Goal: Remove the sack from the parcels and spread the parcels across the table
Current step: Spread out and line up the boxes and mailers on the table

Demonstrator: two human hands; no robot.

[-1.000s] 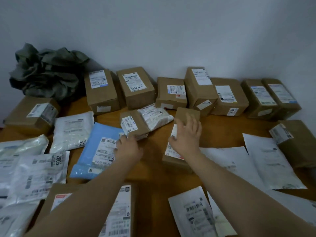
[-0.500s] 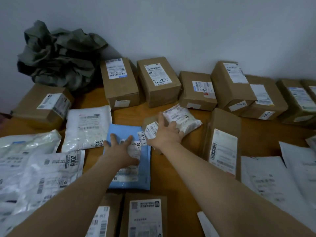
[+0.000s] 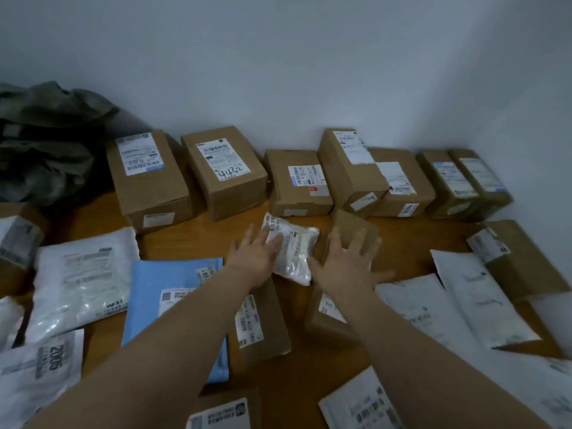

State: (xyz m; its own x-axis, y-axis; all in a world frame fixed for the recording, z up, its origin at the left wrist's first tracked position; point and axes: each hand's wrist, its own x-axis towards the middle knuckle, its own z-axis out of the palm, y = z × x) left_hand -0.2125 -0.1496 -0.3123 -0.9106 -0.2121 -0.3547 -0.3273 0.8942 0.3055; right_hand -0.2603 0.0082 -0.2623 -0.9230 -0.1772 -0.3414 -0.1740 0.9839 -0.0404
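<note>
Since half a second ago, our left hand (image 3: 255, 258) has left the flat blue plastic mailer (image 3: 164, 289) and our right hand (image 3: 345, 267) has gone off the small pouch to the box on its right.

From the head view, we see the left hand's fingers (image 3: 266, 239) straight and spread, lying flat on the left edge of the small white plastic pouch (image 3: 297, 252); they curl round nothing. The right hand's fingers (image 3: 359, 239) are also straight and fanned wide, palm down on the long brown cardboard box (image 3: 353, 224) just beside the pouch, with the thumb pointing towards the pouch. We grip nothing with either hand.

The pouch sits between our two hands on the wooden table (image 3: 185, 243). A small brown cardboard box with a white label (image 3: 263, 323) lies under our left wrist, touching the blue mailer's right edge. The crumpled olive-green cloth sack (image 3: 46, 150) is heaped against the wall at the far left, well apart from our hands. A row of brown cardboard boxes, one marked 4432 (image 3: 226, 178), lines the wall, and white plastic mailers (image 3: 483, 298) overlap at the right.
</note>
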